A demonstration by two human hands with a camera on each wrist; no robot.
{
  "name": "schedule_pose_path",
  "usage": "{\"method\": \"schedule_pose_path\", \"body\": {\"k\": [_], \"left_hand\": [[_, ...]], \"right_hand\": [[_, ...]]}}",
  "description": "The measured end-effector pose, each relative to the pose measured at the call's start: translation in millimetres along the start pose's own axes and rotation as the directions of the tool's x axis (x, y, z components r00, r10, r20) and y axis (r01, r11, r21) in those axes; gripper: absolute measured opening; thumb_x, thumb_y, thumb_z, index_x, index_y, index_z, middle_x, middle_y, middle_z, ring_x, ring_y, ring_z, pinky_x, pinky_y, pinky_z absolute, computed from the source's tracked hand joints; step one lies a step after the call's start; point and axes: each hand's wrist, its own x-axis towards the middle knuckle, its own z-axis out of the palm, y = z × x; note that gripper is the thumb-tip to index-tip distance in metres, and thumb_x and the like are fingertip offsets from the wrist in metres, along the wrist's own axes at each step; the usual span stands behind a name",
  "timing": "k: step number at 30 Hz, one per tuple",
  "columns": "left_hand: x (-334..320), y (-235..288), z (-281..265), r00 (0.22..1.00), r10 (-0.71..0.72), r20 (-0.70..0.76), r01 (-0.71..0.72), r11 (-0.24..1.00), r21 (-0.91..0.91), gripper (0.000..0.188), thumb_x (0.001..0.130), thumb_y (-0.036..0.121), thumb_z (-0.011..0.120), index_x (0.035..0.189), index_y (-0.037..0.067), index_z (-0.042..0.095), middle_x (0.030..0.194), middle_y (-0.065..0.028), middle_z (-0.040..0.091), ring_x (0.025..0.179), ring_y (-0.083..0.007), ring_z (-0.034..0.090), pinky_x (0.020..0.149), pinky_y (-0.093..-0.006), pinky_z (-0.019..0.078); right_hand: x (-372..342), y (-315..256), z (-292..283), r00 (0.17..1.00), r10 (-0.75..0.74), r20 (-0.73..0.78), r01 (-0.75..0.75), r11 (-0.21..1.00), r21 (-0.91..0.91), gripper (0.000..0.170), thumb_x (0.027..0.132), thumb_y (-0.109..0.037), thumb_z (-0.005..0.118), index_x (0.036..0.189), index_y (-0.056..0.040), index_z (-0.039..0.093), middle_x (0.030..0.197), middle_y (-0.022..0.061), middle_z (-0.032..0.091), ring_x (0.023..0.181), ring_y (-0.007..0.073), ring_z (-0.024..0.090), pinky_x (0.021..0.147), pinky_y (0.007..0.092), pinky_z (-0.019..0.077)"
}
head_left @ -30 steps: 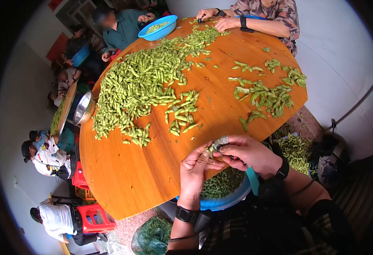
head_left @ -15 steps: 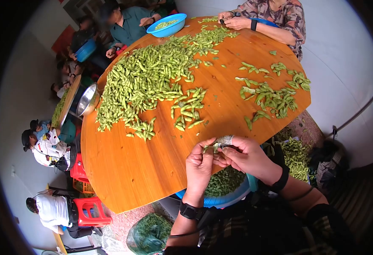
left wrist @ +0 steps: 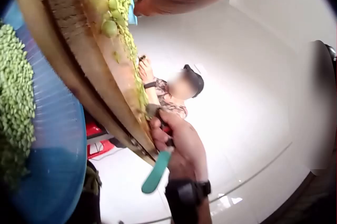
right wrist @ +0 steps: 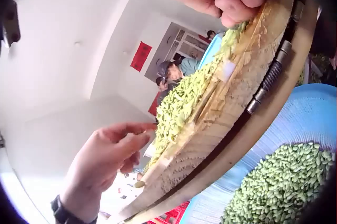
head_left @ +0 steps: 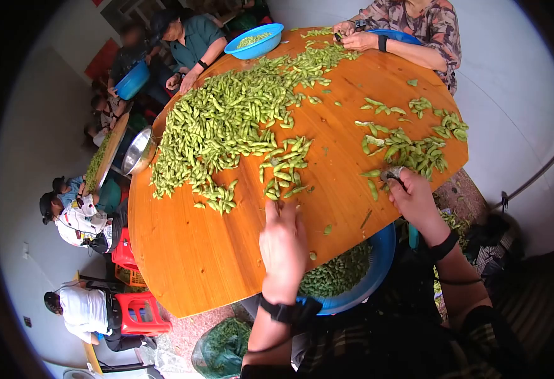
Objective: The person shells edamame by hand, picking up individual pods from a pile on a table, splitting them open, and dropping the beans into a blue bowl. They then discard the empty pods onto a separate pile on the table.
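Note:
Green pods lie in a large pile [head_left: 226, 120] on the wooden table [head_left: 195, 252], with a smaller cluster [head_left: 286, 167] nearer me. My left hand [head_left: 283, 243] reaches over the table, fingertips by that small cluster; in the right wrist view the left hand [right wrist: 105, 158] has its fingers extended, with the thumb apart. At the right, my right hand [head_left: 412, 196] is beside a heap of flattened pods [head_left: 409, 151]. Its fingers curl round a tool with a teal handle [left wrist: 157, 172]. A wrapping covers one fingertip. Below the table edge, shelled beans [right wrist: 284, 182] fill part of a blue basin [head_left: 384, 252].
Across the table a person in a patterned shirt [head_left: 431, 31] works with both hands. A blue bowl [head_left: 255, 44] and a metal bowl [head_left: 139, 150] are at the far and left edges. Other people, red stools [head_left: 141, 314] and a green bag [head_left: 223, 347] are at the left and below.
My hands have moved apart: the left toward the small pod cluster, the right toward the flattened pods. The pod piece between them is out of the left hand. A person at the back leans closer over the pile.

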Motion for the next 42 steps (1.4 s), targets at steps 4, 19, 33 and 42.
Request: {"method": "schedule_pose_path", "body": {"k": [4, 19, 33, 42], "left_hand": [[39.2, -26.6, 30.8, 1.0, -0.017, 0.004, 0.017, 0.998, 0.057, 0.014, 0.082, 0.004, 0.062, 0.096, 0.004, 0.065, 0.106, -0.0182, 0.058, 0.078, -0.0394, 0.063, 0.066, -0.0452, 0.0542], [-23.4, 9.4, 20.3, 0.982, 0.035, 0.186, 0.082, 0.807, -0.585, 0.032, 0.09, -0.003, 0.055, 0.122, 0.0, 0.059, 0.088, -0.0114, 0.059, 0.063, -0.0165, 0.063, 0.057, -0.0285, 0.0517], [-47.6, 12.6, 33.4, 0.999, 0.026, 0.042, -0.002, 0.869, -0.496, 0.035, 0.088, -0.001, 0.057, 0.123, 0.001, 0.058, 0.094, -0.0181, 0.061, 0.074, -0.0305, 0.065, 0.066, -0.0354, 0.0536], [-48.6, -2.4, 40.2, 0.992, 0.113, -0.063, -0.129, 0.891, -0.434, 0.039, 0.088, -0.001, 0.055, 0.127, 0.001, 0.053, 0.093, -0.0191, 0.061, 0.074, -0.0343, 0.065, 0.065, -0.0393, 0.0536]], "right_hand": [[-2.4, 6.0, -0.8, 0.996, -0.09, 0.016, 0.091, 0.988, -0.123, 0.007, 0.09, -0.005, 0.053, 0.092, 0.0013, 0.056, 0.061, 0.0057, 0.049, 0.057, 0.0115, 0.049, 0.053, 0.0297, 0.0403], [-27.3, -55.7, 33.5, 0.812, 0.099, 0.575, -0.285, 0.927, 0.244, 0.014, 0.095, -0.01, 0.049, 0.087, -0.0003, 0.055, 0.066, 0.0017, 0.057, 0.05, 0.0058, 0.052, 0.045, 0.0224, 0.0412], [-48.3, -43.9, 53.7, 0.856, 0.079, 0.51, -0.319, 0.858, 0.402, 0.012, 0.095, -0.009, 0.05, 0.086, -0.0012, 0.055, 0.066, 0.0005, 0.052, 0.059, 0.0035, 0.048, 0.052, 0.0205, 0.0385], [-41.2, -59.0, 45.4, 0.719, 0.206, 0.663, -0.574, 0.715, 0.4, 0.01, 0.097, -0.011, 0.05, 0.094, -0.0036, 0.056, 0.065, -0.0028, 0.048, 0.05, 0.0031, 0.039, 0.044, 0.0196, 0.0282]]}}
